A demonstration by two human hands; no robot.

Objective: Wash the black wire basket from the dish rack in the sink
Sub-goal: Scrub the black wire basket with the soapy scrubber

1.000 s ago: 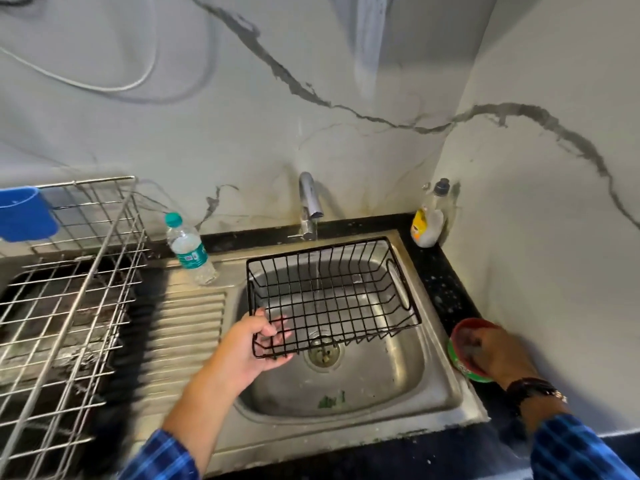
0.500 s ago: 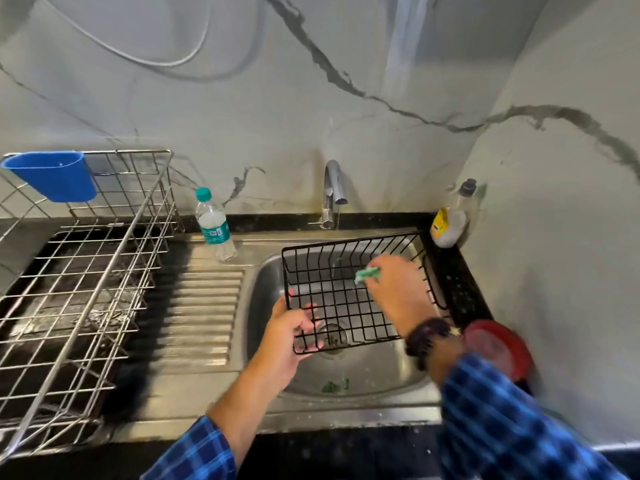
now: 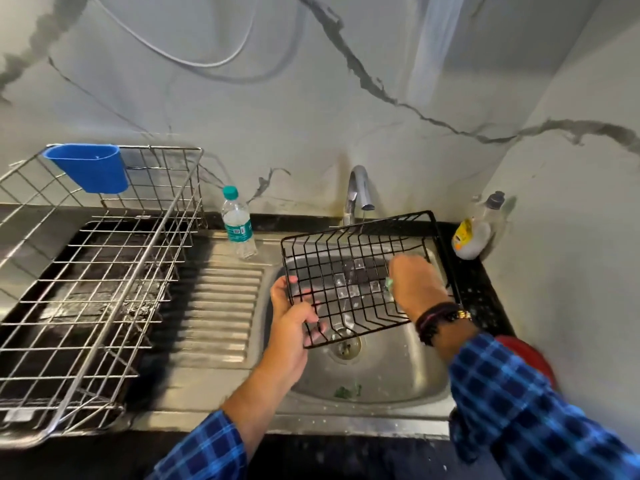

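Note:
The black wire basket (image 3: 349, 268) hangs tilted over the steel sink (image 3: 391, 372), just below the tap (image 3: 358, 192). My left hand (image 3: 291, 323) grips its near left corner. My right hand (image 3: 414, 284) is inside the basket, fingers closed on a small green scrubber (image 3: 388, 284) pressed against the wire bottom, where soap film fills a few squares. The steel dish rack (image 3: 104, 271) stands on the counter to the left.
A water bottle (image 3: 238, 223) stands on the ribbed drainboard (image 3: 221, 306) beside the rack. A blue cup holder (image 3: 91, 168) hangs on the rack's back rim. A soap bottle (image 3: 476, 230) sits in the right corner, and a red dish (image 3: 526, 355) lies behind my right sleeve.
My right hand left the red dish with the green scrubber, went into the basket and now rubs its bottom. My left hand kept hold and tilted the basket up.

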